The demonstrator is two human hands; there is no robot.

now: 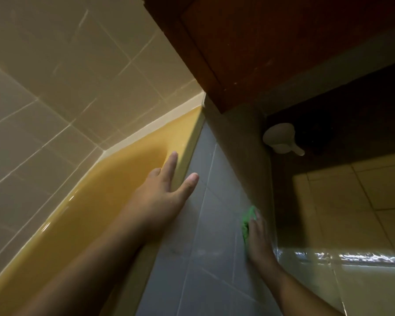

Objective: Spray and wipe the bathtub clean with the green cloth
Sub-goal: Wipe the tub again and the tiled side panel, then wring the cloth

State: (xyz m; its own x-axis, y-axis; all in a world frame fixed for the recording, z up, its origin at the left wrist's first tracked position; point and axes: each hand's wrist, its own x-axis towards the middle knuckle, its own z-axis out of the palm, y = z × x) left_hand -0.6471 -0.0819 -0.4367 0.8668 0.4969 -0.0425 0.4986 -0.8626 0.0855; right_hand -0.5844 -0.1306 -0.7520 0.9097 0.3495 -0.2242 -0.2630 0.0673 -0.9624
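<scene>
While the left hand [164, 192] lies spread over the edge of the yellow bathtub [96, 206] near the middle of the frame, its fingers [172, 161] are straight and reach onto the inner side of the tub. Its thumb [190, 181] is splayed out over the grey tiled panel [203, 252] on the outer side. It holds nothing.

The bathtub runs as a glossy band from the lower left corner up to the centre. It meets the beige wall tiles [55, 76], which fill the upper left, along a pale sealed seam.

Right of centre and lower down, the right hand [259, 239] presses the green cloth [248, 221] against the grey tiled panel, close to the panel's right edge. The cloth is bunched, and only part of it shows, past the fingertips and along the hand's left side. The fingers lie fairly flat over it rather than wrapped round it. Both forearms come in from the bottom of the frame.

A dark wooden cabinet [271, 42] fills the upper right. Below it, in a shadowed recess at the right, sits a white scoop [281, 139] with a short handle. Beige floor tiles [356, 197] occupy the right edge. A shiny surface [351, 261] at the lower right catches a streak of light.
</scene>
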